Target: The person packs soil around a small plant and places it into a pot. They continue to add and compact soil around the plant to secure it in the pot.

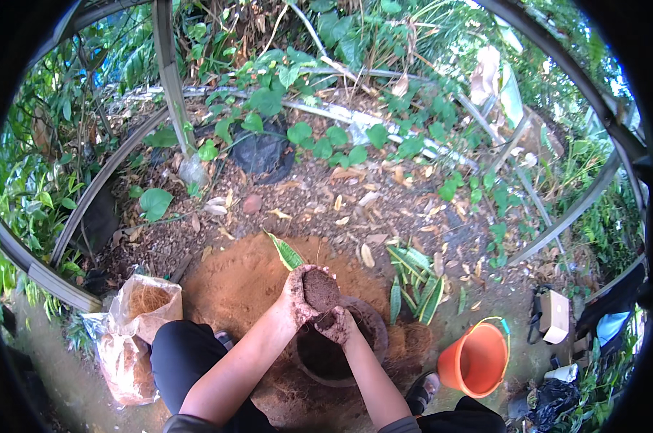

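Observation:
My left hand (pixel 296 295) and my right hand (pixel 337 326) hold a rounded clump of dark soil or fibre (pixel 321 290) between them. A green, yellow-edged snake plant leaf (pixel 284 250) sticks out beyond my left hand; whether it joins the clump is hidden. Below my hands stands a wide round pot (pixel 379 325) with dark contents. A mound of reddish-brown soil (pixel 223 276) lies behind and to the left of it. Right of the mound are several cut snake plant leaves (pixel 429 297), with brown coconut fibre (pixel 415 340) below them.
An orange bucket (pixel 475 360) stands at the right. Plastic bags of fibre (pixel 126 362) sit at the left beside my knee. Farther right are a cardboard box (pixel 555 316) and a black plastic bag (pixel 555 403). Curved metal bars (pixel 172 92) and leaf litter lie beyond.

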A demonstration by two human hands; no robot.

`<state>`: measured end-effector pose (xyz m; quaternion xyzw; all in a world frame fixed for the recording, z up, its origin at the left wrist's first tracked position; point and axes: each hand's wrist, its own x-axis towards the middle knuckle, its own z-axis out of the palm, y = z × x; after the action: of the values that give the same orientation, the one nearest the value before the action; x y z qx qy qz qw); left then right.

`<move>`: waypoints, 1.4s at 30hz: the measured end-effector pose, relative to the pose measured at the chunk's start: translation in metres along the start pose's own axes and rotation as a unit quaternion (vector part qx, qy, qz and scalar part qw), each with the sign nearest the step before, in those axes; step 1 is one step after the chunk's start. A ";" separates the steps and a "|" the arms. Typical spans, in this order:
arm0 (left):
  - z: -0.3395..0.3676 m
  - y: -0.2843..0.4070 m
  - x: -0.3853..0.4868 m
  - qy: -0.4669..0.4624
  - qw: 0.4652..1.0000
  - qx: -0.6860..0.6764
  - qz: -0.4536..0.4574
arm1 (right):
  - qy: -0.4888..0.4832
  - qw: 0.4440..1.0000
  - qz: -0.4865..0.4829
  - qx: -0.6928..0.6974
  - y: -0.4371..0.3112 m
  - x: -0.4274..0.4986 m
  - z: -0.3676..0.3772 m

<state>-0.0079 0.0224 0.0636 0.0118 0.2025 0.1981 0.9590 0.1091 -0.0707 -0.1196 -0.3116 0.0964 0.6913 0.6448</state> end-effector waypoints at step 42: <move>0.028 -0.030 -0.011 -0.073 0.994 -0.019 -0.077 | -0.030 0.944 -0.219 -0.243 -0.042 -0.208 0.107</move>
<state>0.0048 -0.0075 0.0909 -0.0078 0.1283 0.1264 0.9836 0.1111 -0.1797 0.0918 -0.4514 -0.1652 0.5443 0.6875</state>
